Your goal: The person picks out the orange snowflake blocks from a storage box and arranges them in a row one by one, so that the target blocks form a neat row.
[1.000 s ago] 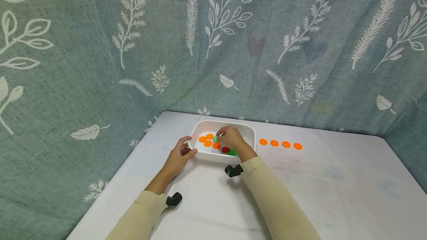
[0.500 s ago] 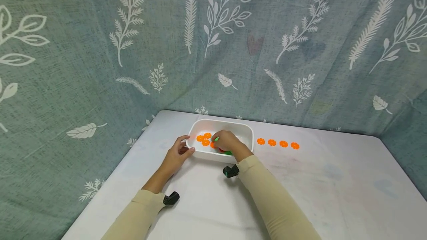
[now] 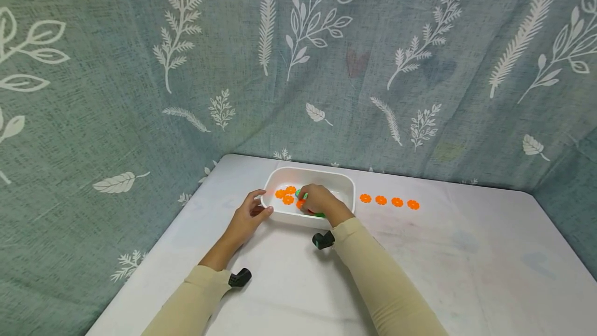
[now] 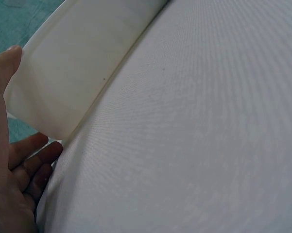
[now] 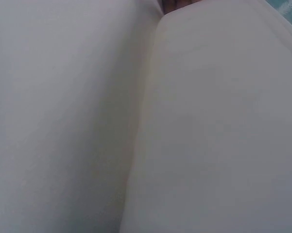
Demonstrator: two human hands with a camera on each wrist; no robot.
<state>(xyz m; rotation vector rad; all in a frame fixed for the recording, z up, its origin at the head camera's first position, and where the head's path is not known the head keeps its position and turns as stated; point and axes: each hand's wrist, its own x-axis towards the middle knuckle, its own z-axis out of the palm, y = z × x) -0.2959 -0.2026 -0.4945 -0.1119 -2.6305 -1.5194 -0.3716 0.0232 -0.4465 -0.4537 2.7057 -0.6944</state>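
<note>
A white plastic tray (image 3: 291,218) holds flat flower-shaped pieces in orange, green and red. My left hand (image 3: 244,220) holds its left end, thumb at the near corner and fingers round the side. In the left wrist view the thumb (image 4: 7,65) lies against the tray's rim and the fingers are near its base. My right hand (image 3: 321,198) reaches into the tray, and its fingertips pinch a small green flower-shaped piece (image 3: 298,193). Orange pieces (image 3: 288,199) lie just left of it. Red and green pieces are partly hidden under that hand.
Several orange flower-shaped pieces (image 3: 381,200) stand in a row on the white tabletop (image 3: 448,253) right of the tray. A patterned green-grey curtain (image 3: 326,92) hangs behind and at the left. The right wrist view shows mainly the tray's outer wall (image 5: 218,107).
My right hand stays in the tray; its fingertips have dipped slightly, and the green piece has turned between them. The left hand keeps its hold. The head view has shifted a little.
</note>
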